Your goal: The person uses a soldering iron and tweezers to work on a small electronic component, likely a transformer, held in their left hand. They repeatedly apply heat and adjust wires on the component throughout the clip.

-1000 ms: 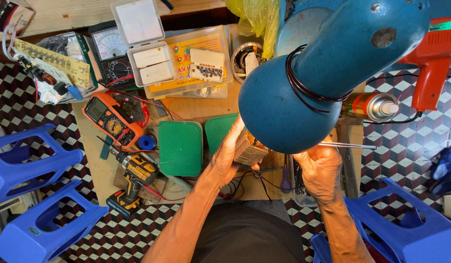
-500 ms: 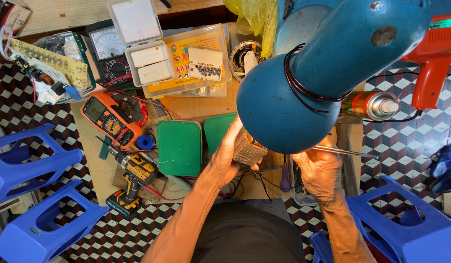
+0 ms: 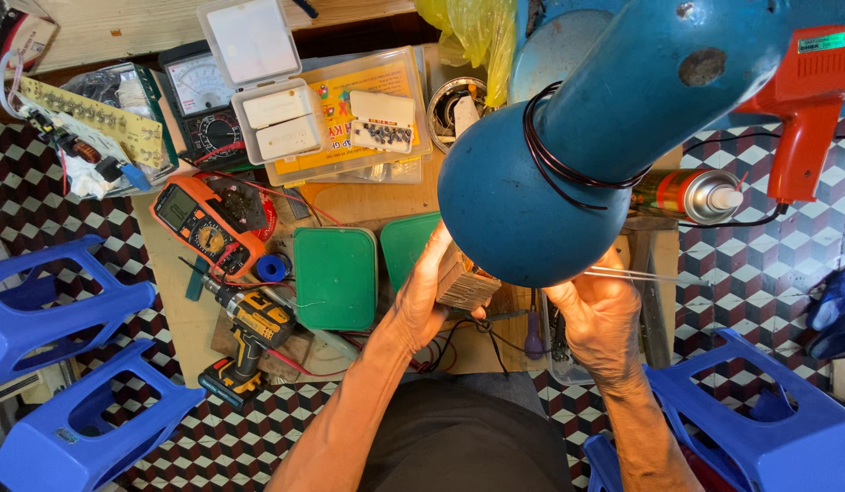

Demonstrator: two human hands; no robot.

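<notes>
— What is your left hand (image 3: 421, 305) doing?
— It is curled around a small brown block (image 3: 465, 280), under the big blue lamp (image 3: 532, 196).
— And your right hand (image 3: 600, 314)?
— At three o'clock from the block, closed, pinching thin wires (image 3: 637, 274).

**Hands at the blue housing**

The left hand (image 3: 422, 305) grips a small layered metal block (image 3: 465, 284) under the big blue rounded housing (image 3: 532, 200). The right hand (image 3: 600, 319) pinches thin wire (image 3: 637, 274). Green lids (image 3: 336, 278) lie on the bench (image 3: 359, 202).
</notes>
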